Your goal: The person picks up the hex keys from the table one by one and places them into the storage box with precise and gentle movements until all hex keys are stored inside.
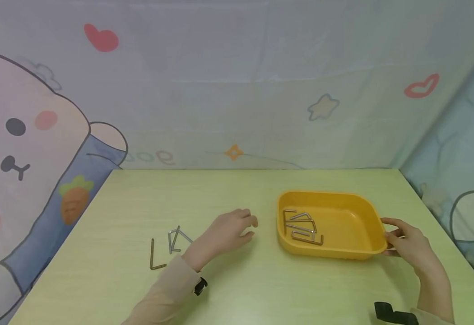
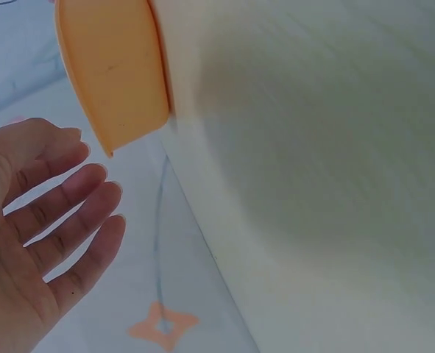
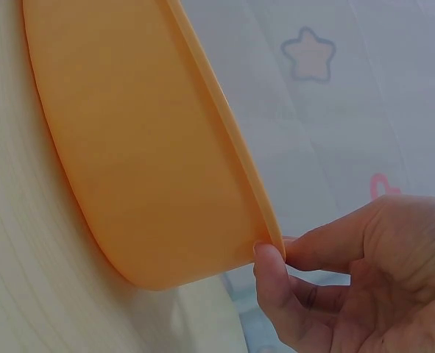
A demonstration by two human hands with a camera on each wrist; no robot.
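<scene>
Seen from the head, the right hand (image 1: pixel 409 246) pinches the near right corner of the yellow tray (image 1: pixel 342 253) on the bench (image 1: pixel 261 289), several hex keys (image 1: pixel 302 228) inside (more hex keys (image 1: pixel 172 246) lie left). From the left wrist, the left hand (image 2: pixel 33 228) hangs relaxed, holding nothing, beside the tray. From the right wrist, thumb and fingers (image 3: pixel 272 283) clamp the tray's rim.

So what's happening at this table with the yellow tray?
A person sits at a pale green table. Their right hand pinches the rim of a yellow tray that already holds several hex keys. Their left hand hovers with relaxed fingers, holding nothing, between the tray and a few loose hex keys lying on the table.
</scene>
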